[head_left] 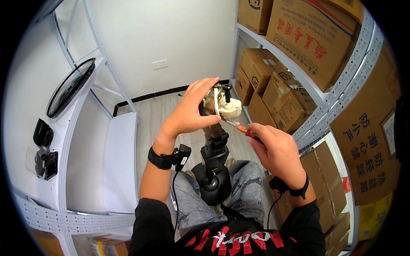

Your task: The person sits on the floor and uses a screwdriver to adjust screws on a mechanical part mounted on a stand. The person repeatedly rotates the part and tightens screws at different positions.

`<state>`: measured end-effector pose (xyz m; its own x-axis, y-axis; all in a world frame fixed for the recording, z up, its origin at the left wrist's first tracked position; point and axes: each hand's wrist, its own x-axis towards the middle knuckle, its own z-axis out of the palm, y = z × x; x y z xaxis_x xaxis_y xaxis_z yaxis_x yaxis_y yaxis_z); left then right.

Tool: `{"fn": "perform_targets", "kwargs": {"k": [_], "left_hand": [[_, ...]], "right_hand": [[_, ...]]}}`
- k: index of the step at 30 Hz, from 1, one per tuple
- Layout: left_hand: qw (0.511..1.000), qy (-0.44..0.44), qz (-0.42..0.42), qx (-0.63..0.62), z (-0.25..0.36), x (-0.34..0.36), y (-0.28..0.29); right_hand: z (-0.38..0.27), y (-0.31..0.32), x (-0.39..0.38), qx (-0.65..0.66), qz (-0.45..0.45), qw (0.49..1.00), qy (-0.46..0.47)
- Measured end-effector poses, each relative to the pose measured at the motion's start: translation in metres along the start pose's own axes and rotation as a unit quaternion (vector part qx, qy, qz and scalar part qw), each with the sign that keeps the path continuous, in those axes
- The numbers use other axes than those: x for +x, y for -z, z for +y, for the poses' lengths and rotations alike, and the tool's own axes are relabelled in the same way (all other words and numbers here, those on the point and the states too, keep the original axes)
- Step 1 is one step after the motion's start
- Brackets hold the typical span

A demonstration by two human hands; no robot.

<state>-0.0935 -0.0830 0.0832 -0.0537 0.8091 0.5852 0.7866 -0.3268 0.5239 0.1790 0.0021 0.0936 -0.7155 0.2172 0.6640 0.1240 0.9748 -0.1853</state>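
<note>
A black fan stand (215, 147) rises between my knees from its round base (215, 187). At its top sits a bare fan motor (208, 102) with a cream-white gear housing (231, 109) and a black knob (227, 94). My left hand (188, 113) is wrapped round the motor, thumb on the near side, fingers over the top. In my right hand (279, 151) is a screwdriver (242, 128) with a red and orange handle. Its shaft points up and left to the underside of the housing; whether the tip touches a screw is hidden.
On the left shelf (64, 187) a black fan grille (70, 87) leans near black plastic parts (48, 164). Cardboard boxes (290, 100) fill the right rack, and a large carton (369, 141) stands close on the right. Cables hang from both wrist straps.
</note>
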Motion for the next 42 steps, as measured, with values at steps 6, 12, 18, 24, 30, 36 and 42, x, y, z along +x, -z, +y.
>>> {"fn": "perform_targets", "kwargs": {"k": [6,12,18,24,30,36,42], "left_hand": [[1.0,0.003,-0.003,-0.006,-0.002,0.0,0.0],[1.0,0.012,-0.005,-0.015,0.002,0.002,0.001],[0.999,0.016,-0.01,-0.034,0.002,0.001,0.001],[0.999,0.02,-0.014,-0.04,0.0,0.002,0.001],[0.998,0.021,-0.006,-0.054,-0.003,0.003,-0.002],[0.999,0.027,-0.009,-0.027,0.004,0.002,-0.001],[0.999,-0.005,-0.023,-0.035,-0.001,0.003,0.003]], "right_hand": [[0.004,0.003,0.002,-0.033,0.04,0.996,0.066],[0.004,0.002,-0.006,-0.021,0.009,0.999,0.027],[-0.006,0.018,-0.004,0.12,-0.038,0.992,0.007],[0.01,0.012,-0.02,0.097,0.031,0.986,0.13],[0.002,0.004,-0.021,0.039,0.045,0.983,0.173],[-0.005,0.004,-0.024,0.028,0.037,0.99,0.134],[0.007,-0.002,-0.023,0.099,0.087,0.99,0.055]]}}
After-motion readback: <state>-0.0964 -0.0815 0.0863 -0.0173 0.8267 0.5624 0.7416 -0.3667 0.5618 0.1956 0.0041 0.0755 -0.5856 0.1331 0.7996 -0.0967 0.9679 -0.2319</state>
